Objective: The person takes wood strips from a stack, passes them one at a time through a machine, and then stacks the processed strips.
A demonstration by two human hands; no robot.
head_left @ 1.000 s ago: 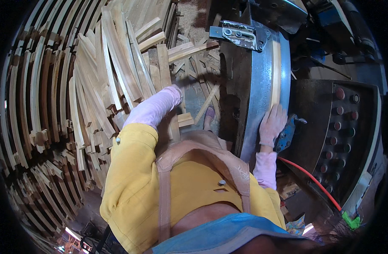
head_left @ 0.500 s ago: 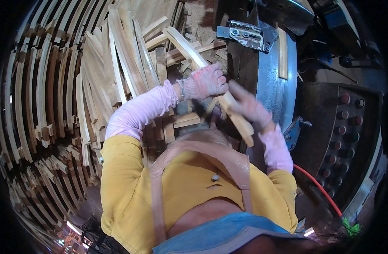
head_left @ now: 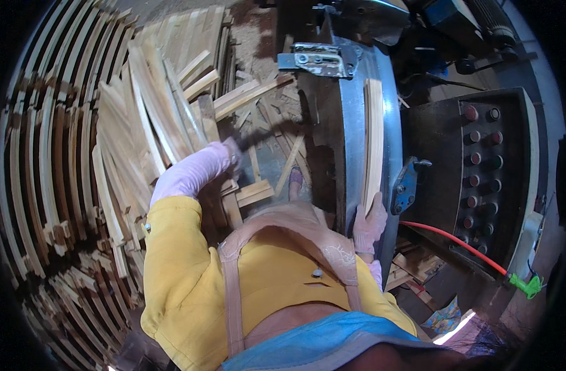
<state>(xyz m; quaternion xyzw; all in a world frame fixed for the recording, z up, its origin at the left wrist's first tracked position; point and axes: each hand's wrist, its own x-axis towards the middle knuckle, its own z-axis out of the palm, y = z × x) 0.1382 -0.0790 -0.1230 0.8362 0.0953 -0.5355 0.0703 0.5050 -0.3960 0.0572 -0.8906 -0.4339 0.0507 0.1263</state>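
A pale wooden strip (head_left: 374, 136) lies lengthwise on the shiny metal bed (head_left: 352, 139) of a machine at my right. My right hand (head_left: 369, 224), in a pinkish knit glove, grips the strip's near end. Over at the left, my gloved left hand (head_left: 233, 157) is beside a heap of wooden strips (head_left: 165, 117). Motion smears that hand and its fingers do not show clearly, so I cannot tell whether it touches a piece.
A metal bracket (head_left: 317, 60) juts over the bed's far part. Right of the bed are a blue clamp (head_left: 406, 193), a control panel (head_left: 499, 142) with several buttons, and a red hose (head_left: 459, 238) with a green nozzle (head_left: 526, 285). Stacked strips (head_left: 42, 167) fill the left side.
Both hands were together at a wooden piece in front of me. Now my right hand holds a strip on the machine bed, and my left hand has moved left to the heap.
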